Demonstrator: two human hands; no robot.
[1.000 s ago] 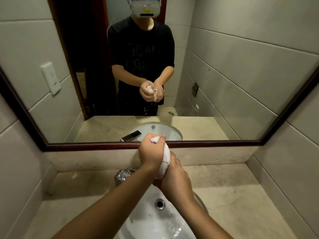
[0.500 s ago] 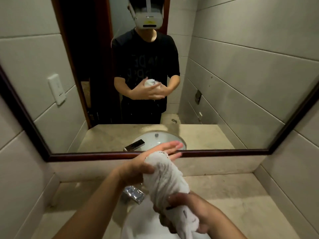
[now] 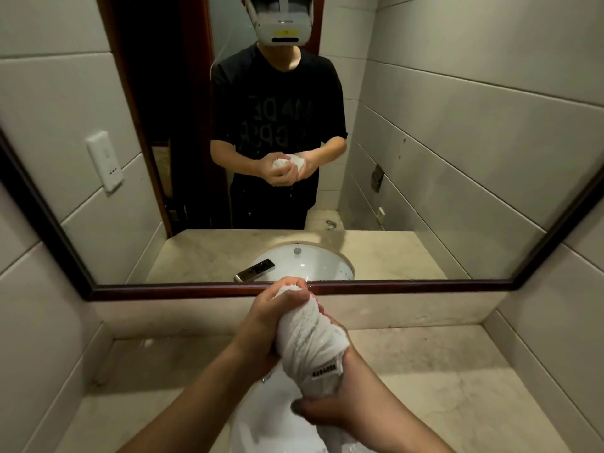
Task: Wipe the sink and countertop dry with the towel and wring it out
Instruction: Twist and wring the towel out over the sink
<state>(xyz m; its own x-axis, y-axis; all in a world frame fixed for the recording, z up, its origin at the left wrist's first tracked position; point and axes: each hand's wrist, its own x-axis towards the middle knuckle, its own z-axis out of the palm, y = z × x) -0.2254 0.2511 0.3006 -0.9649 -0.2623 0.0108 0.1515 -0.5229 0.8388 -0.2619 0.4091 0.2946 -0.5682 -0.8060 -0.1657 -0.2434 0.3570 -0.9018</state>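
**drip_dry:** what actually changed in the last half second? looks like the same wringing to me

**tilefan:** nah, the left hand moved. Half a second back its fingers lay straight along the top of the towel. Now they're curled tight round the towel's 12 o'clock end, just below the mirror frame. The right hand is wrapped round the 6 o'clock end, same as before.

**drip_dry:** and where's the towel?

**tilefan:** up in the air, twisted into a fat rope, nearly upright over the white sink at 6 o'clock in the view. It isn't touching the basin or the countertop, which runs off to 3 and 9 o'clock of the sink.

**drip_dry:** meaning?

**tilefan:** my read is that it was a re-grip, so both ends are locked for another twist. That puts us in the wringing part. Can't tell from here whether the counter is properly dry.
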